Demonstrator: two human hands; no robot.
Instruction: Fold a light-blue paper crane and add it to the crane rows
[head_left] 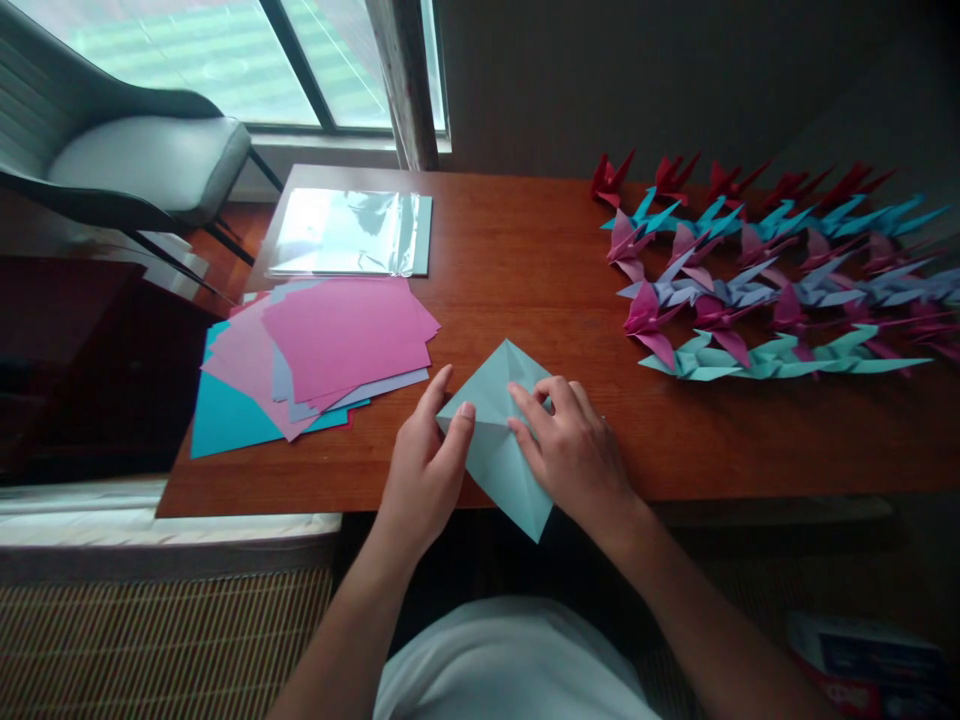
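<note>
A pale mint sheet of origami paper point(504, 455) with crease lines is turned like a diamond over the table's front edge, its lowest corner past the edge. My left hand point(429, 455) pinches its left corner between thumb and fingers. On the right part of the sheet, my right hand point(574, 440) has its fingers curled, with the thumb and index fingertips at the paper near the middle creases. The right corner is hidden under that hand.
Coloured paper sheets point(345, 335) lie fanned out at the left, in front of a clear-wrapped pack of paper point(352, 235). Rows of folded paper cranes point(780, 355) fill the right side of the wooden table point(517, 250). A chair point(150, 165) stands by the window.
</note>
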